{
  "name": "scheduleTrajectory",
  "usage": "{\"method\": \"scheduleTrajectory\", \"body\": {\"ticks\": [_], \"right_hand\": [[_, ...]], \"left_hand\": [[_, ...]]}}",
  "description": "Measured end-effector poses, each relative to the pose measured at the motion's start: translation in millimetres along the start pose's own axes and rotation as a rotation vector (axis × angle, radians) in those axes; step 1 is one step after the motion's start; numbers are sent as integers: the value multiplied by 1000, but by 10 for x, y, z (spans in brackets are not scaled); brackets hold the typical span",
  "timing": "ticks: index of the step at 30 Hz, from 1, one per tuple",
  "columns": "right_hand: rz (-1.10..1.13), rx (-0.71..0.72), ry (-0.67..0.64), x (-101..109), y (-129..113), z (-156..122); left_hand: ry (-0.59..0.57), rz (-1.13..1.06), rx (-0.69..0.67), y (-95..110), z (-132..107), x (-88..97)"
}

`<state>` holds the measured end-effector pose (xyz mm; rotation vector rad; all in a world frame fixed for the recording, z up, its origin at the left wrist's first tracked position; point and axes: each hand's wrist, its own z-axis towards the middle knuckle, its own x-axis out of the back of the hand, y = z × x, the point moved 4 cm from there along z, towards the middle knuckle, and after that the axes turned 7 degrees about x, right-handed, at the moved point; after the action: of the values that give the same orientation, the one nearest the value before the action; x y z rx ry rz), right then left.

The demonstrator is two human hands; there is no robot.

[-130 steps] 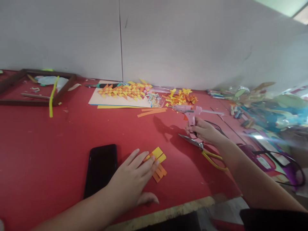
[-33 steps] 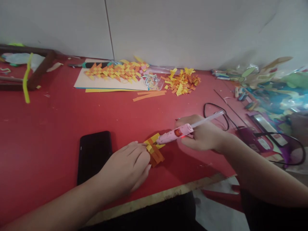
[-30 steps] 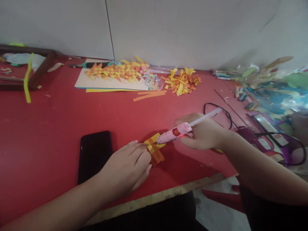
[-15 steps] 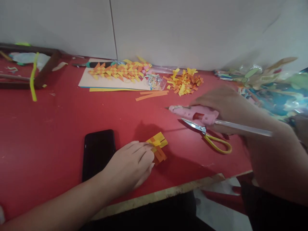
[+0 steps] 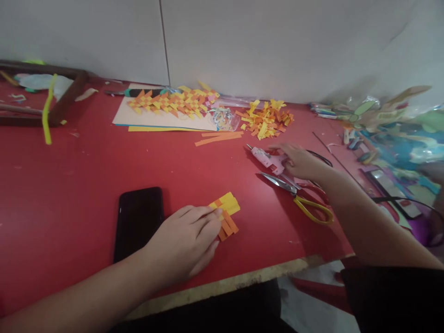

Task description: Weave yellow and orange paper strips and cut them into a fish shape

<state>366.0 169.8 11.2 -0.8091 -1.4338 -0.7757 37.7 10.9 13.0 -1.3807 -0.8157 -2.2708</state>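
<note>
My left hand (image 5: pixel 194 236) pinches the edge of a small woven piece of yellow and orange paper strips (image 5: pixel 229 203) on the red table. Its fingertips hide part of the weave. A pink hot glue gun (image 5: pixel 267 159) lies on its side further right. Over its handle is my right hand (image 5: pixel 296 159), fingers stretched out and touching or just beside it. Just in front of the gun lie scissors (image 5: pixel 312 208) with yellow handles, blades pointing left. A black phone (image 5: pixel 138 222) lies left of my left hand.
A long woven yellow-orange paper strip (image 5: pixel 169 102) rests on paper sheets (image 5: pixel 128 115) by the wall. Beside it are loose orange strips (image 5: pixel 218 138) and a pile of paper pieces (image 5: pixel 267 120). Assorted craft scraps (image 5: pixel 398 138) crowd the right; a brown frame (image 5: pixel 69 97) stands left.
The glue gun, held up in my right hand before, now rests on the table, turned with its handle toward the right. My right hand's grip has loosened. My left hand has barely moved.
</note>
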Motion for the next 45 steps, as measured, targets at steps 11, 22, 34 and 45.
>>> {"method": "scheduleTrajectory", "body": {"ticks": [11,22,34,45], "right_hand": [[108,328,419,275,-1419,-134],[385,614,451,37,-1863,-304],[234,569,421,-7,-1863,-336],[58,550,425,-26,-1954,-284]], "left_hand": [[-33,35,18,25,24,-23],[-42,32,30,49,-13,-33],[20,-19,18,56,14,-29],[-3,-6,15,49,15,-42]]}}
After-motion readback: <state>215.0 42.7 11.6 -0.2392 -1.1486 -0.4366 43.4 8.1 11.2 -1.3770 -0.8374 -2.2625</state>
